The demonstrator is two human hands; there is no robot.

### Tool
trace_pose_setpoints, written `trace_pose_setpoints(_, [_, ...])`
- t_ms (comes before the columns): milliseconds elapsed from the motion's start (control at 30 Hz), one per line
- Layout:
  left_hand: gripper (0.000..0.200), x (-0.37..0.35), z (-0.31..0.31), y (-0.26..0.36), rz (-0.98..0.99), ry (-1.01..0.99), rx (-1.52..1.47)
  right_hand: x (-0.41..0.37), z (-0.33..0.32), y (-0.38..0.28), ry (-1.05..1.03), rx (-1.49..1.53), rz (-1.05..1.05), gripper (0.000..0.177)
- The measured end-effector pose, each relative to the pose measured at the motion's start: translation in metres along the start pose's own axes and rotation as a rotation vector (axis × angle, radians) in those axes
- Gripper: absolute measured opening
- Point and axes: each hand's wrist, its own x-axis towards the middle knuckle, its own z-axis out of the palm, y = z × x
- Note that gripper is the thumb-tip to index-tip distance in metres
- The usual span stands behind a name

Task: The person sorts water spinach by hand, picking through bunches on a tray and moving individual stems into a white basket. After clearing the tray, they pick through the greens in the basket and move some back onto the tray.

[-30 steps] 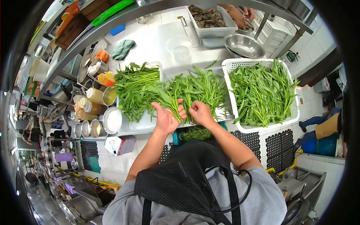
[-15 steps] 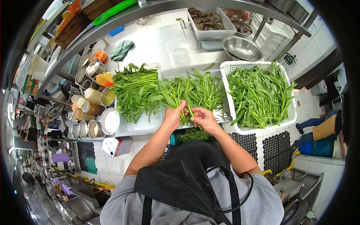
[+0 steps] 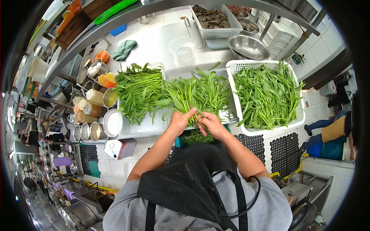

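Observation:
My left hand (image 3: pixel 179 121) is closed around the lower stems of a bunch of water spinach (image 3: pixel 184 96), whose leaves fan out away from me. Close beside it, my right hand (image 3: pixel 212 124) pinches the stem ends at the right side of that bunch. Beyond both hands, more water spinach lies in a heap in the middle tray (image 3: pixel 234 109). To the left, another pile of water spinach (image 3: pixel 138 90) rests on a pale plastic tray (image 3: pixel 152 129). Cut greens (image 3: pixel 198 136) show in a container below my hands.
A white perforated basket (image 3: pixel 241 125) full of the same greens stands at right. Sauce bottles (image 3: pixel 94 97) and metal pots line the left side. Behind are a clear tub (image 3: pixel 182 48), steel bowl (image 3: pixel 249 48) and green cloth (image 3: pixel 124 50). A steel shelf (image 3: pixel 169 8) crosses overhead.
My hands have come closer together at the stems. The stem that stuck out below my right hand no longer shows there, and my left hand has shifted slightly toward me.

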Motion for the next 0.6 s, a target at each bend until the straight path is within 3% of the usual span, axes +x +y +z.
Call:
trace_pose_setpoints(67, [0.019,-0.007,0.000,0.003,0.005,0.006,0.227,0.001,-0.001,-0.002,0.001,0.015,0.001,0.009])
trace_pose_setpoints(133, [0.022,-0.020,0.006,0.017,0.053,-0.063,0.303,0.001,-0.003,-0.001,-0.009,0.525,0.102,0.008])
trace_pose_setpoints(267, [0.025,-0.021,-0.001,-0.004,0.135,-0.160,0.588,0.004,-0.001,0.002,-0.018,0.639,0.136,0.008])
trace_pose_setpoints(300, [0.029,-0.026,0.005,-0.003,0.039,-0.162,0.428,0.003,0.002,0.001,0.010,0.669,0.138,0.008])
trace_pose_setpoints(433, [0.034,-0.036,0.013,0.017,-0.037,-0.297,0.391,0.006,-0.003,0.015,0.052,0.703,0.167,0.012])
trace_pose_setpoints(533, [0.033,-0.040,0.021,0.028,-0.172,-0.108,0.501,0.006,0.000,0.016,0.086,0.668,0.219,0.011])
trace_pose_setpoints(600, [0.030,-0.048,0.023,0.023,-0.088,-0.058,0.430,0.005,0.001,0.017,0.148,0.655,0.228,0.012])
